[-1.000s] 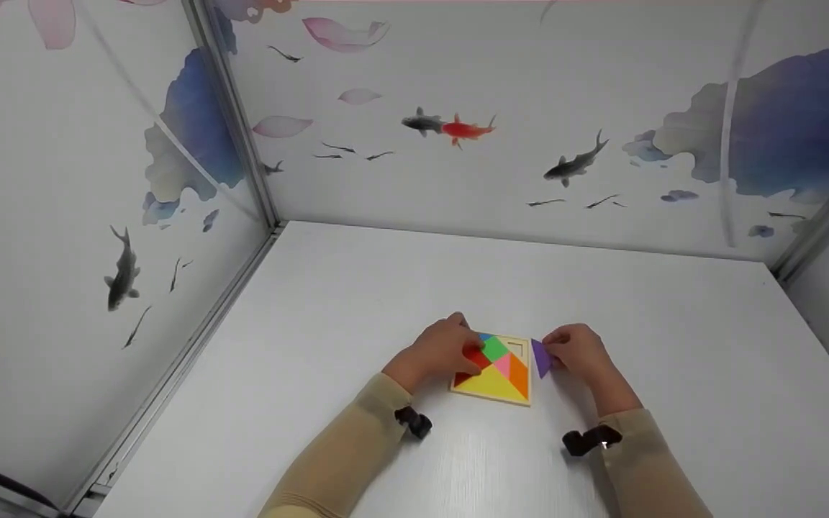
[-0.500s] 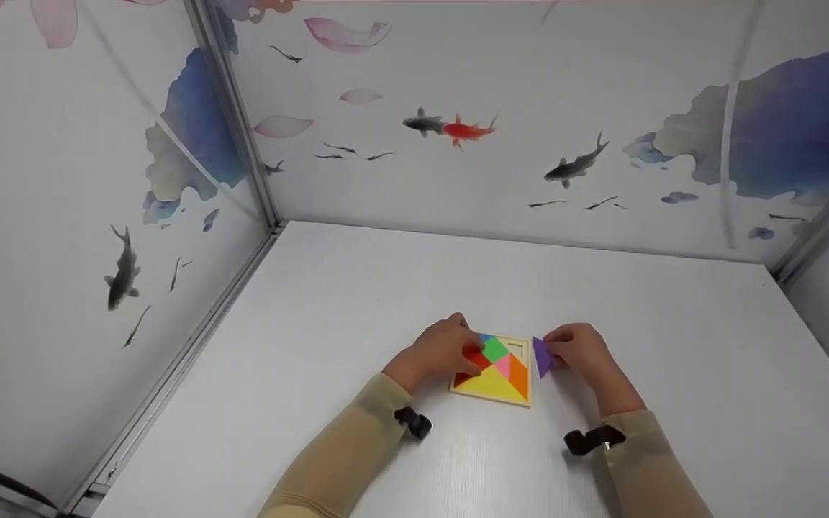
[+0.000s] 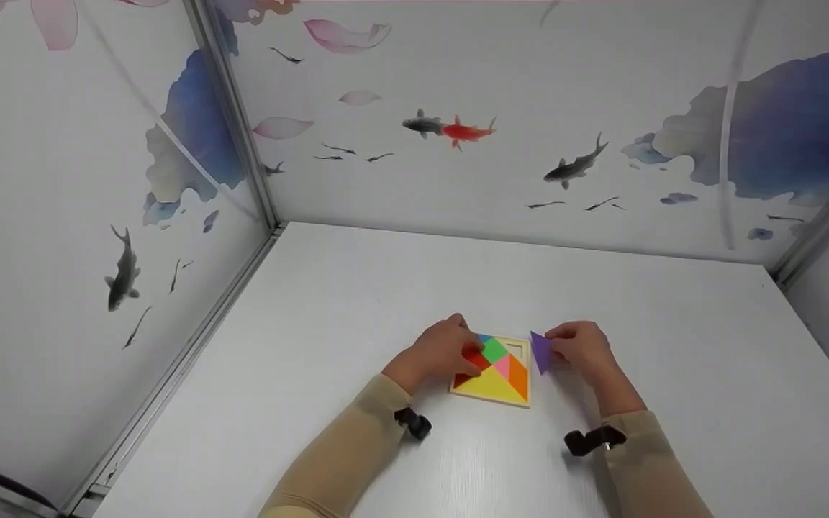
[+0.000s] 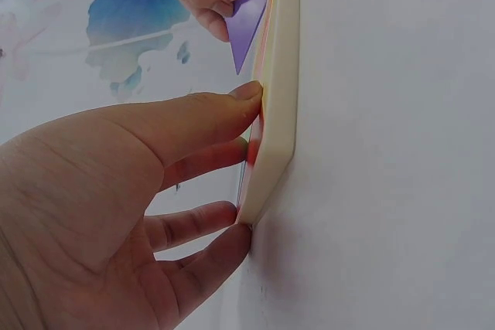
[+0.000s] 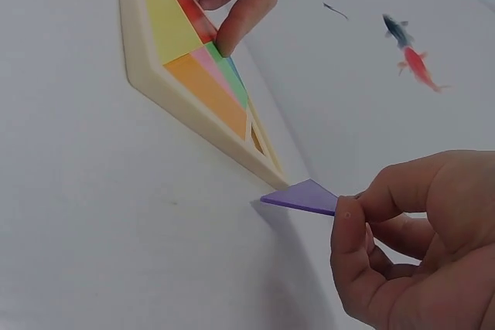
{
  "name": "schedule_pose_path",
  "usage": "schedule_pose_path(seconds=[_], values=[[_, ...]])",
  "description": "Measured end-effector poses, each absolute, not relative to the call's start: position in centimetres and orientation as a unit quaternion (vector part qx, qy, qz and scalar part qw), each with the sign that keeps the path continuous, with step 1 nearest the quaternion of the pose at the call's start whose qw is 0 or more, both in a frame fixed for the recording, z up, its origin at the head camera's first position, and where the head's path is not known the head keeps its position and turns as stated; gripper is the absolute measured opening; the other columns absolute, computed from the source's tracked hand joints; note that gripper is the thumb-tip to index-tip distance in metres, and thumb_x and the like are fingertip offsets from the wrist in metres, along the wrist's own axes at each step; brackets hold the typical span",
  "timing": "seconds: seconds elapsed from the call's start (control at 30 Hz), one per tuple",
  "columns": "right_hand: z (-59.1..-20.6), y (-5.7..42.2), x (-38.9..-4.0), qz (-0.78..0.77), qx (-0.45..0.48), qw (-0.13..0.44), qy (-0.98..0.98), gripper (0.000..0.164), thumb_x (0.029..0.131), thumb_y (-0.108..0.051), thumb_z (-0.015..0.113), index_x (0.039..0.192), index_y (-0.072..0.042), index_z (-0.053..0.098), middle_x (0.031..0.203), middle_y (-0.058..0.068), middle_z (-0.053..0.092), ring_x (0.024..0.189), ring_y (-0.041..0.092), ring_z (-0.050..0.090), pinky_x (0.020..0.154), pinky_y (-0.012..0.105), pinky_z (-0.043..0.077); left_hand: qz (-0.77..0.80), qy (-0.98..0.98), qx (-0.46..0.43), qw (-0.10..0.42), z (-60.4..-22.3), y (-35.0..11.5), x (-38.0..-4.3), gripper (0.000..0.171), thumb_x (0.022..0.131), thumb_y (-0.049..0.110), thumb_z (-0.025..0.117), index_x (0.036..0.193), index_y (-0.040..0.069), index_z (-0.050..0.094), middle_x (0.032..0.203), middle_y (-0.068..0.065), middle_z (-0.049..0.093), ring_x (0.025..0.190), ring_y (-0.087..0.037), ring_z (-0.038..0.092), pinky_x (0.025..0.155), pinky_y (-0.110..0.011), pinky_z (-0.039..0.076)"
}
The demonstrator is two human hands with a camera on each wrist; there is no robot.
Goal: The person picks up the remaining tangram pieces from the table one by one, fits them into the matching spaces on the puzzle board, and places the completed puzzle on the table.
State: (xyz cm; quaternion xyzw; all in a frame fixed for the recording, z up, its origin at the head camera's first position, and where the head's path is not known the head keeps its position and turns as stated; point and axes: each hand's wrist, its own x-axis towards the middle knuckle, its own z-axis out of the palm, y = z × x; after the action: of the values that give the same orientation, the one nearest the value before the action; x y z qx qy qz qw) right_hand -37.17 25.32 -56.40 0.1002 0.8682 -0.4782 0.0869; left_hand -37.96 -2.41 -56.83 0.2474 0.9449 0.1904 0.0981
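Note:
A square wooden tangram tray lies flat, with red, yellow, green, pink, orange and blue pieces inside. Its far right corner is a bare triangular recess. My left hand rests over the tray's left side; thumb and index fingertips press on the pieces, while other fingertips touch the edge. Between thumb and fingers, my right hand pinches a purple triangle by one side. The triangle is tilted, just off the tray's right edge by the recess. Part of the red and blue pieces is hidden under the left hand.
The white table carries the tray near its middle. Printed panels with fish and petals stand behind and at the left, joined by a metal corner post. Black camera mounts sit on both wrists.
The purple triangle has tipped and risen slightly in my right hand, its broad face showing more. My left hand and the tray have stayed put.

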Motion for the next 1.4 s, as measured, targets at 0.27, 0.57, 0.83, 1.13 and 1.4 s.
schedule_pose_path(seconds=[0.27,0.57,0.83,1.13,1.4], values=[[-56.2,25.1,-37.0,-0.495,0.107,0.071,0.859,0.025,0.104,-0.014,0.065,0.122,0.000,0.073,0.119,0.018,0.067,0.095,0.023,0.062,0.079,0.021,0.056,0.184,0.945,0.250,0.101,-56.8,-2.4,-38.0,0.044,0.091,0.041,0.084,0.132,0.027,0.077,0.124,0.000,0.057,0.109,-0.015,0.054,0.099,-0.029,0.052],[-56.2,24.7,-37.0,-0.507,0.107,0.072,0.852,0.026,0.105,-0.017,0.065,0.123,-0.001,0.071,0.120,0.018,0.066,0.094,0.023,0.064,0.079,0.021,0.059,0.174,0.944,0.263,0.095,-57.0,-2.4,-38.2,0.043,0.092,0.042,0.083,0.132,0.027,0.077,0.125,-0.001,0.057,0.110,-0.016,0.054,0.099,-0.029,0.052],[-56.3,24.3,-36.9,-0.514,0.105,0.076,0.848,0.028,0.106,-0.016,0.063,0.129,-0.001,0.068,0.126,0.020,0.064,0.094,0.023,0.065,0.080,0.022,0.060,0.175,0.944,0.262,0.098,-57.0,-2.5,-38.1,0.045,0.091,0.042,0.084,0.133,0.029,0.076,0.127,0.000,0.057,0.111,-0.016,0.055,0.101,-0.030,0.052],[-56.5,23.9,-37.1,-0.518,0.114,0.091,0.843,0.028,0.108,-0.015,0.060,0.132,-0.002,0.066,0.128,0.020,0.062,0.095,0.024,0.065,0.081,0.024,0.062,0.177,0.946,0.252,0.104,-57.1,-2.4,-38.2,0.045,0.090,0.041,0.085,0.133,0.030,0.076,0.127,0.000,0.057,0.112,-0.016,0.055,0.102,-0.030,0.053],[-56.5,23.1,-36.9,-0.512,0.117,0.075,0.848,0.029,0.102,-0.009,0.066,0.130,-0.002,0.067,0.120,0.020,0.063,0.094,0.025,0.065,0.080,0.024,0.062,0.174,0.945,0.258,0.098,-57.1,-2.4,-38.1,0.044,0.090,0.042,0.084,0.133,0.030,0.076,0.127,0.000,0.057,0.112,-0.016,0.055,0.103,-0.031,0.053]])
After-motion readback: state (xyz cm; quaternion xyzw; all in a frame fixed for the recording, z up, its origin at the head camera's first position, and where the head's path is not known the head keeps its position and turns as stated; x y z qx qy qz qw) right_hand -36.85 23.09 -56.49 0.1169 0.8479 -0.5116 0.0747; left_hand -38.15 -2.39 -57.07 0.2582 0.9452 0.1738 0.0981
